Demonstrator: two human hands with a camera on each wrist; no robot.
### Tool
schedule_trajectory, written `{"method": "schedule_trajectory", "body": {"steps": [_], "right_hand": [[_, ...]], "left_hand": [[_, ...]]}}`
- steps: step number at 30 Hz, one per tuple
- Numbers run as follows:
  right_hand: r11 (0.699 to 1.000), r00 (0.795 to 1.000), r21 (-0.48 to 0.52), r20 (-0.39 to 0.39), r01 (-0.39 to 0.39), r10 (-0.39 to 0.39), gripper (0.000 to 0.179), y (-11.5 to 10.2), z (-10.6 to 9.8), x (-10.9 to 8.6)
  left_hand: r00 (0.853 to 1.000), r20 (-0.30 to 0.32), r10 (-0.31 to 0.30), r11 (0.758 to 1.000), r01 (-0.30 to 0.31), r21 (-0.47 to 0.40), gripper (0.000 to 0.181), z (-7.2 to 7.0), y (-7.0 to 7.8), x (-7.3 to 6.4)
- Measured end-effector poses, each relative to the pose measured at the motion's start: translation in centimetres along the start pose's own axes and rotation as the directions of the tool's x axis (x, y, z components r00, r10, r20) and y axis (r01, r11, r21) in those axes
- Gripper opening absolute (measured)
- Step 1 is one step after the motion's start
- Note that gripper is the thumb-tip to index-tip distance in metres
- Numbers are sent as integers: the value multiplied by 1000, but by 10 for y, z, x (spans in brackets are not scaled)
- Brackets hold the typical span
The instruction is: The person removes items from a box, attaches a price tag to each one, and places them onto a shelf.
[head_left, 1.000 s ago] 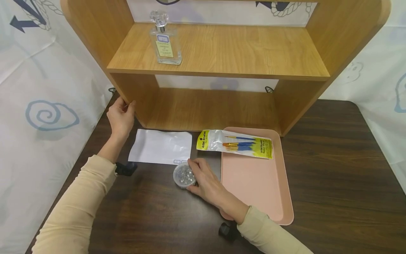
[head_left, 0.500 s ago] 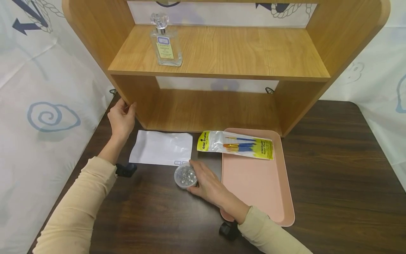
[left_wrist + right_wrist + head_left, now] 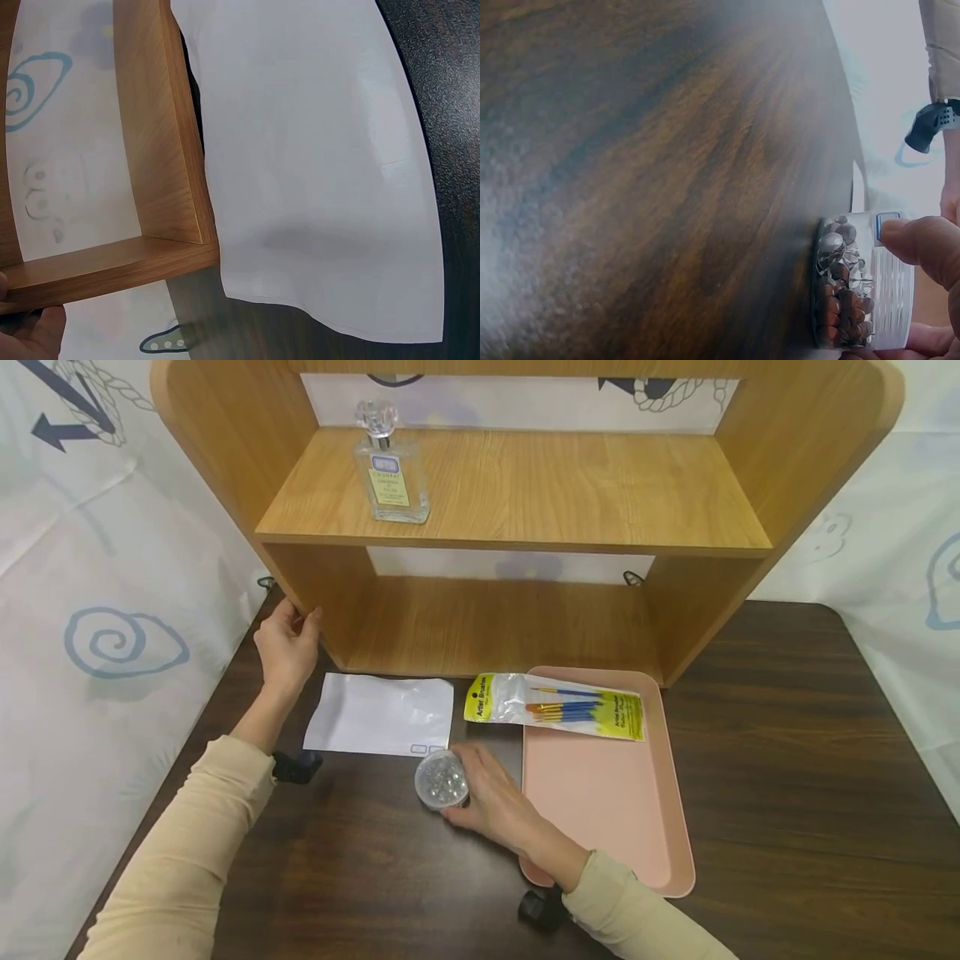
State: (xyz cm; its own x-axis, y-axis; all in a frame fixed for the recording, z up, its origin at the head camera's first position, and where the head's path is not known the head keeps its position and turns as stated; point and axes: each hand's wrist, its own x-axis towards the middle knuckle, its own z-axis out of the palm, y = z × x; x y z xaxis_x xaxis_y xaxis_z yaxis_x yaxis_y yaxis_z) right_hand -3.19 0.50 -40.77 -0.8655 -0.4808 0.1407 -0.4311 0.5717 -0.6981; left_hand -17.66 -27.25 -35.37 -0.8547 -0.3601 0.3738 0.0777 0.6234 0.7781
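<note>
In the head view my right hand (image 3: 495, 800) grips a small clear round jar (image 3: 441, 780) of shiny silvery gems or beads. The right wrist view shows the thumb on the ribbed lid side of this jar (image 3: 847, 289), beside a small blue-framed label. Its base is at the dark table top; whether it touches cannot be told. My left hand (image 3: 287, 647) grips the lower left side panel of a wooden shelf (image 3: 510, 618), with thumb and fingers on either side of the panel's edge. The left wrist view shows only part of that hand (image 3: 34, 334) at the panel.
A white sheet or packet (image 3: 382, 714) lies before the shelf. A pack of artist brushes (image 3: 555, 706) lies partly across a pink tray (image 3: 600, 810). On the upper shelf board stands a glass perfume bottle (image 3: 393, 481). A printed white cloth (image 3: 127, 560) hangs around the table.
The head view has tilted up slightly. My right hand and the jar have shifted very slightly to the right. The left hand keeps its hold on the shelf.
</note>
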Motion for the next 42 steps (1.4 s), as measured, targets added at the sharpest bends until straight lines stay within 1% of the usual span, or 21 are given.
{"method": "schedule_trajectory", "body": {"steps": [4,9,16,20,25,33,35,39,42], "right_hand": [[1000,1000,-3,-22,-5,5,69,-1,-1,-2],[1000,1000,0,-22,-22,22,67,-7,-5,-5],[997,998,37,-8,-70,70,71,-19,-18,-10],[994,997,76,-6,-76,76,71,-24,-28,-13],[989,997,134,-30,-63,67,71,-30,-45,-15],[987,997,152,-58,-46,55,75,-40,-82,-16],[986,997,163,-65,-38,49,75,-42,-91,-16],[976,996,217,-86,-12,31,74,-45,-109,-14],[974,994,225,-106,13,11,73,-46,-123,-13]], "left_hand": [[1000,3,11,1000,-11,2,23,0,0,0],[1000,-5,19,1000,-19,15,23,0,0,0],[1000,0,22,999,-22,23,24,-2,1,0],[1000,6,25,999,-25,21,24,-2,1,0],[999,20,27,1000,-27,16,25,-2,1,0],[999,22,41,999,-41,-4,26,-3,1,-2],[999,17,42,999,-42,2,25,-3,1,-2],[999,12,34,999,-34,15,23,-2,1,-2],[999,17,28,999,-28,17,24,-2,1,-2]]}}
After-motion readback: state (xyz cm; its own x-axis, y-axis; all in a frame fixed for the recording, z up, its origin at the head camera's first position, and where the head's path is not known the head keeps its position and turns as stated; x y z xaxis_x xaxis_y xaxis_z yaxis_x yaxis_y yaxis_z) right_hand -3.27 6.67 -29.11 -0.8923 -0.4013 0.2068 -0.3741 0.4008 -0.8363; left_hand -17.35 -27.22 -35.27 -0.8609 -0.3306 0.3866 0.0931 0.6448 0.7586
